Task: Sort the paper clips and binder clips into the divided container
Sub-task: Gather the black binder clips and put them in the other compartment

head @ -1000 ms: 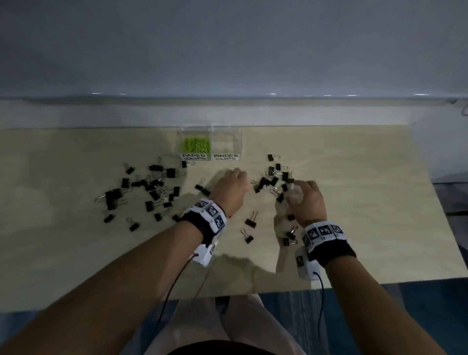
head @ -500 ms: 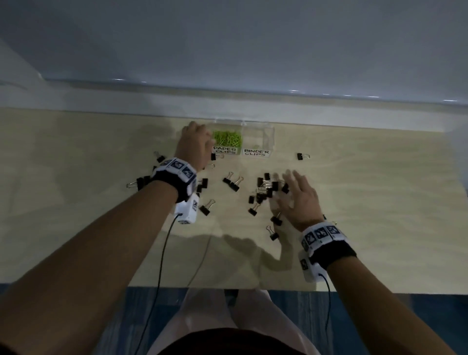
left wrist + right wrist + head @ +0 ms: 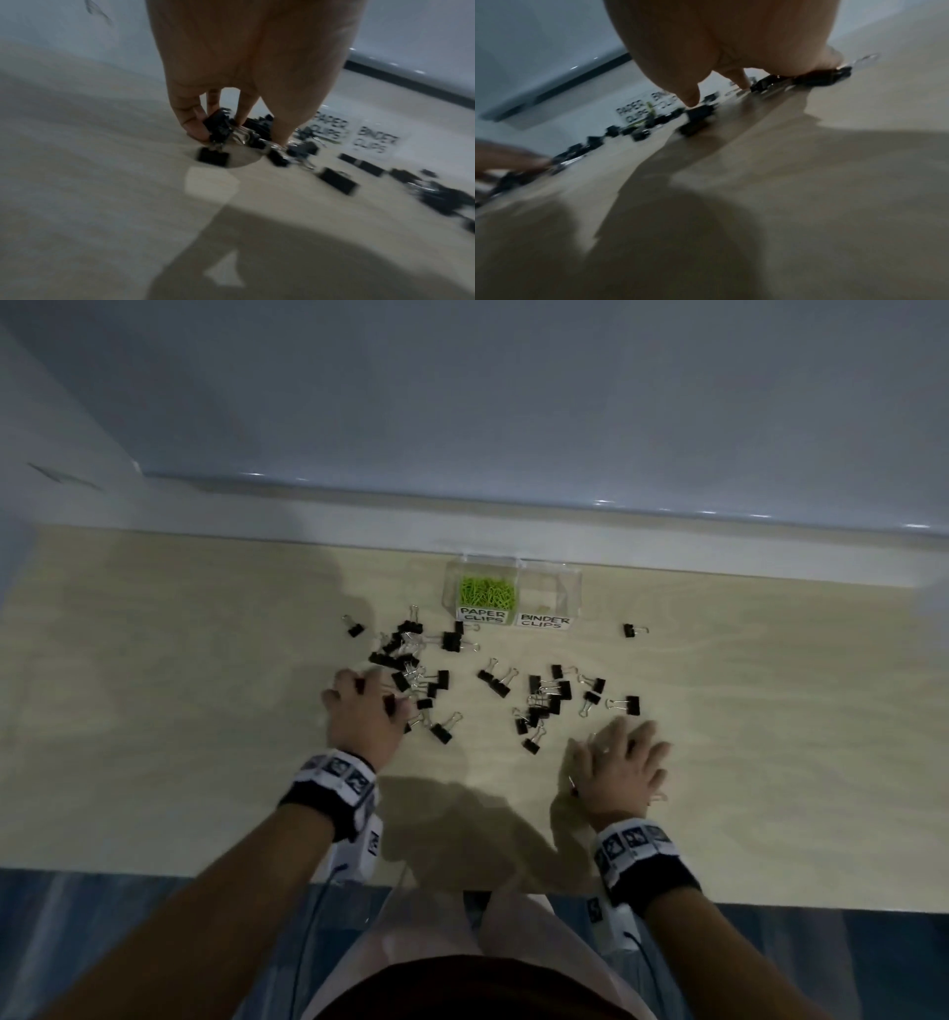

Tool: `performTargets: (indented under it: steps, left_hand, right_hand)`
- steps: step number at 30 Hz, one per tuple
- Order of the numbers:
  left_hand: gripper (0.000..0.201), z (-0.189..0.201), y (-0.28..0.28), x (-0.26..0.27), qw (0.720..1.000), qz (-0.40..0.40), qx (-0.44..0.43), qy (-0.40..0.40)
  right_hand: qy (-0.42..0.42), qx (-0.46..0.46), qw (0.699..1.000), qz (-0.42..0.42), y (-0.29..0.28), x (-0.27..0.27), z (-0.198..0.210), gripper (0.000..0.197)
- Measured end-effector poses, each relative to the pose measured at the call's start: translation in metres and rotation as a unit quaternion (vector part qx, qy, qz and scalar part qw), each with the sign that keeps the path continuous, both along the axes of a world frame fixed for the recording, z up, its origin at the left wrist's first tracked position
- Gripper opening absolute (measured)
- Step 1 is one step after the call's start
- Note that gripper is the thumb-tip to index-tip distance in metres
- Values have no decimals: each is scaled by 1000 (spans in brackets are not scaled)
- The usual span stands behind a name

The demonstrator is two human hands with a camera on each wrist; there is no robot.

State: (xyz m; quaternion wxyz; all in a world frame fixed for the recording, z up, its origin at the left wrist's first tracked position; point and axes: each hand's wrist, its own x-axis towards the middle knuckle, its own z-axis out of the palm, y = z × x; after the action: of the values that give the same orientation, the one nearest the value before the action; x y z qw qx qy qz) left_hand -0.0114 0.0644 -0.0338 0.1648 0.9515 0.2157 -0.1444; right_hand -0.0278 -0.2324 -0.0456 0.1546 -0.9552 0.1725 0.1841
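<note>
- The table (image 3: 205, 711) was seen in pale beige wood grain, with faint streaks.
- The binder clips (image 3: 544, 698) were shown with black bodies and silver wire handles.
- The paper clips (image 3: 487, 594) were seen as bright lime green.
- The container (image 3: 565, 588) was made of clear plastic; its two labels (image 3: 544, 622) were white with black hand-lettered capitals.
- The wristbands (image 3: 328, 793) were black, each topped by a white strip printed with black-and-white square markers.
- The wall (image 3: 462, 403) was rendered in dull blue-grey, and a white ledge (image 3: 667, 552) was seen below it.
- The floor (image 3: 128, 906) was shown as blue-grey, streaked.
- Pale pink cloth (image 3: 513, 927) was seen at the lap.
</note>
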Motion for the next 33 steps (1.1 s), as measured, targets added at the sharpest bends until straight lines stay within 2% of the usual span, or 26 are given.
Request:
performTargets:
  steps: [5,8,10,14,17,20,23,26,29,33]
  left_hand:
    - [48,15,-51,-2,998,-47,-40,-9]
    - [40,27,-35,19,997,-37,-37,-48]
    - [40,29,-9,45,998,-20,-16,-59]
    - [41,27,37,91,999,25,-17,14]
    - [49,18,36,96,997,-42,16,60]
    - [52,8,7,74,996,-84,28,16]
    - [49,8,-23,54,995,-102,6,9]
    - [45,25,-42,60,996,-79,-38,-34]
    - [39,39,-48,96,988,-40,-120,-93]
    - [49,35,-49,150,973,52,-203,-100]
  right_hand:
    - [-34,49,992,108,42,14,10,63]
    - [-160,39,984,66,26,43,24,45]
    - [-183,28,982,24,5,74,29,42]
    - [-66,16,995,78,-34,134,26,54]
    - [-3,4,989,145,-36,145,19,51]
    - [-7,-11,980,198,-15,121,14,52]
    - [-4,53,975,215,8,88,14,48]
    - [-7,66,967,246,20,74,23,48]
    - [-83,89,966,228,17,88,35,41]
    - [-180,113,953,216,18,135,53,23]
